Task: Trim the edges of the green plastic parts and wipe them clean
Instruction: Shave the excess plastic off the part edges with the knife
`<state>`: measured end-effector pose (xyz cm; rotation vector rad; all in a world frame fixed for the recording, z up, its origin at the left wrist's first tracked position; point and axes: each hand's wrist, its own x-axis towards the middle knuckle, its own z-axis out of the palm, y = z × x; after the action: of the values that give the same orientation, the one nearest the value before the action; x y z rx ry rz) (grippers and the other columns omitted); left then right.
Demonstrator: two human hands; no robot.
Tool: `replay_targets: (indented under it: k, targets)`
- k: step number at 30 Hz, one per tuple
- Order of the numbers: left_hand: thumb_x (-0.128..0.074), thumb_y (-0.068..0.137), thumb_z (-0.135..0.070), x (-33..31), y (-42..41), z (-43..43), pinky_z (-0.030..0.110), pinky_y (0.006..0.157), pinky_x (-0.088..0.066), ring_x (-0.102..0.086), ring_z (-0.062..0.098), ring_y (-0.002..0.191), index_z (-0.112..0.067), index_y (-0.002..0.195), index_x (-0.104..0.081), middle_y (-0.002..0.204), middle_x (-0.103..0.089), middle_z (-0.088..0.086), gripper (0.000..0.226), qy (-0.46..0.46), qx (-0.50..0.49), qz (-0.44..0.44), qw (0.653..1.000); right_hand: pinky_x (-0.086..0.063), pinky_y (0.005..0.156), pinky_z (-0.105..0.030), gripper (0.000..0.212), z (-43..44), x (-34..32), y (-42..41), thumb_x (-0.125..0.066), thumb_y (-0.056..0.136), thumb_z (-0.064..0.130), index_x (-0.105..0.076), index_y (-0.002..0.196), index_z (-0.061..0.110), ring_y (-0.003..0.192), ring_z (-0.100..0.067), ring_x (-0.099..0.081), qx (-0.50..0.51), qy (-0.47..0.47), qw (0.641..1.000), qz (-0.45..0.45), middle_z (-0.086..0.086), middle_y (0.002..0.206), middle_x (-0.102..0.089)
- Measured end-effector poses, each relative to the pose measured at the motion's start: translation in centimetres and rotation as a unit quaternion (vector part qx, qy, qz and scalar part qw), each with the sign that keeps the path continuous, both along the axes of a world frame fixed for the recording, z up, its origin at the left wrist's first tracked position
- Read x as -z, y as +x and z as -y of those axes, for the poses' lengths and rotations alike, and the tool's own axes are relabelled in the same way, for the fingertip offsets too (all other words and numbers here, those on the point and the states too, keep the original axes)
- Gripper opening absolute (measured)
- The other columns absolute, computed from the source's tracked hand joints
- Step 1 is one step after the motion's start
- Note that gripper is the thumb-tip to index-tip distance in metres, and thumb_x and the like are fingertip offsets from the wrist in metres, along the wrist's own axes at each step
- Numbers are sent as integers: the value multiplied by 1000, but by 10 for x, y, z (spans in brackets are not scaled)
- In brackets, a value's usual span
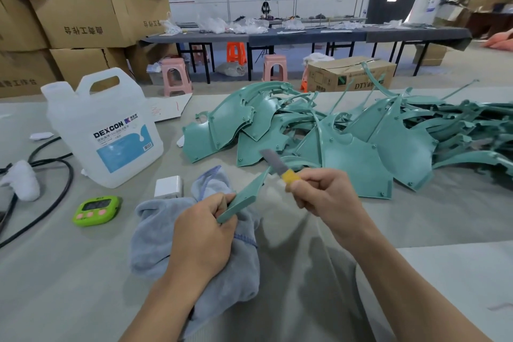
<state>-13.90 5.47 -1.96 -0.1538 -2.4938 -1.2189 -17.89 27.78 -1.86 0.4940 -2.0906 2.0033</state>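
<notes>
- Your left hand (205,233) is clamped on a green plastic part (244,200), fingers curled round its wider lower end; the part slants up and away from that hand towards your right.
- Your right hand (324,197) is closed round a trimming blade (273,159), thumb and fingers wrapped on its yellow-taped grip; the grey blade sticks out up and to the left of the hand.
- The blade sits right at the part's thin upper end, between your two hands. Contact is unclear and the blade is blurred.
- A grey cloth (155,233) lies bunched under and around your left hand. Can't tell if you're gripping it too.
- Just beyond your right hand, a big pile of green parts (361,141) spreads off to its right.
- Beyond your left hand, a small white block (169,187); further left, a green timer (95,209).
- Well beyond and left of your left hand, a white DEXCON jug (105,130) stands upright.
- Far left of that hand, a black cable (55,203) loops on the grey table (69,272).
</notes>
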Motion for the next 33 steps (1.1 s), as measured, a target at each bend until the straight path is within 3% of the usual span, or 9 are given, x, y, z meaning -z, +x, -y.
replay_targets:
  k: [3, 7, 10, 15, 20, 24, 27, 29, 33]
  targets:
    - [-64, 88, -10, -1, 0, 1, 16, 48, -35, -51, 6, 53, -45, 61, -54, 53, -55, -15, 45, -44, -22, -9, 999, -27, 51, -28, 23, 2, 9, -1, -69, 81, 24, -70, 74, 2, 52, -18, -35, 2, 43, 998, 41, -4, 52, -51]
    - [-61, 90, -10, -2, 2, 0, 15, 51, -40, -54, 3, 58, -45, 67, -56, 60, -59, -20, 42, -14, -10, -8, 1000, -30, 52, -34, 17, -5, 25, -19, -69, 76, 19, -68, 66, 5, 49, -18, -38, 236, -7, 956, 171, 0, 48, -48]
    - [-61, 89, -10, -1, 3, -2, 12, 51, -38, -53, 1, 58, -48, 65, -55, 58, -58, -22, 45, -17, -9, -18, 1000, -35, 56, -34, 36, -20, 29, -25, -70, 84, 33, -66, 66, 2, 56, -22, -40, 372, 32, 905, 204, -3, 50, -47]
    - [-61, 89, -9, 0, 1, -1, 15, 52, -38, -50, 3, 57, -44, 63, -54, 58, -57, -20, 44, -21, -11, -23, 999, -32, 46, -22, 24, 2, 5, 0, -66, 87, 3, -70, 64, 10, 48, -13, -37, 164, -100, 978, 83, 0, 50, -48]
    - [-61, 89, -11, 0, 1, 0, 16, 50, -34, -49, 4, 57, -46, 61, -52, 57, -55, -21, 45, -27, -12, -35, 999, -30, 46, -18, 15, 22, -5, 15, -67, 83, 10, -68, 69, 7, 48, -15, -38, -31, -62, 995, 70, -8, 51, -47]
    - [-61, 90, -11, 1, 1, 2, 19, 49, -31, -45, 8, 54, -43, 59, -51, 54, -53, -17, 45, -20, -4, -33, 999, -31, 44, -22, 23, 5, 11, -4, -67, 84, 7, -69, 61, 8, 47, -18, -40, 206, -35, 959, 189, -2, 48, -49]
    - [-59, 91, -11, 0, 3, 2, 16, 51, -36, -47, 6, 55, -44, 60, -54, 53, -52, -18, 46, -6, 17, -37, 999, -36, 51, -31, 33, -27, 20, -14, -66, 88, 24, -65, 62, 4, 54, -28, -49, 403, 177, 875, 201, -1, 47, -52]
    - [-59, 92, -11, -1, 3, 2, 18, 51, -37, -47, 6, 55, -45, 60, -55, 53, -52, -19, 46, -1, 20, -36, 999, -36, 50, -29, 41, -35, 21, -13, -66, 87, 31, -57, 56, 6, 52, -27, -47, 443, 201, 857, 171, 5, 39, -45]
    - [-55, 86, -27, -1, 2, 3, 29, 52, -36, -42, 8, 50, -39, 55, -53, 49, -48, -18, 34, 41, 34, -12, 999, -31, 44, -25, 28, -13, 14, -7, -68, 88, 30, -67, 66, 11, 42, -13, -39, 276, 81, 954, 79, 2, 45, -53]
